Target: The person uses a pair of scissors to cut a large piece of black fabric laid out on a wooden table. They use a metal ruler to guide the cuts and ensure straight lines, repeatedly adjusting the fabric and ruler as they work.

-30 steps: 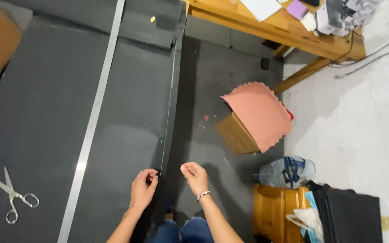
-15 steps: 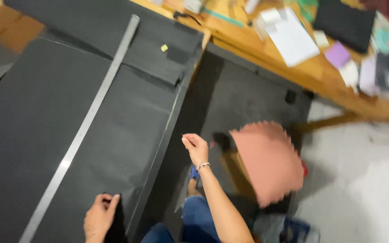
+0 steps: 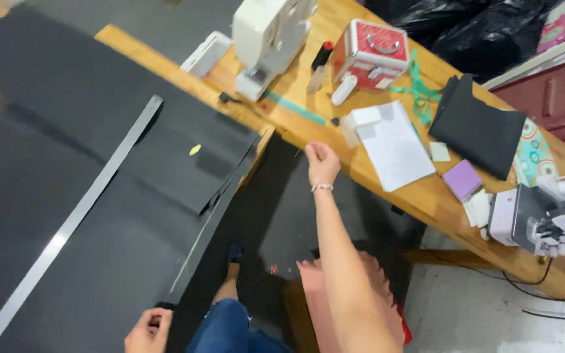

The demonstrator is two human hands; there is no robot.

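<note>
My left hand [image 3: 148,329] is low and near me, pinching the near corner of the black cloth [image 3: 99,196] so that the edge stays flat and does not slide. The cloth is big and dark, and it lies spread over the left side, running far away from me. A long metal ruler [image 3: 73,219] lies on top of it, maybe to hold it down and to show a straight line. A small yellow bit [image 3: 195,150] sits on the cloth too. My right hand [image 3: 322,163] is up in the air, closed as if pinching something thin, but I cannot tell what is in it. It hangs just by the edge of the wooden surface [image 3: 308,124]. On that surface, far from me, are a white sewing machine [image 3: 271,36], a red box [image 3: 369,52] and white paper [image 3: 393,147].
</note>
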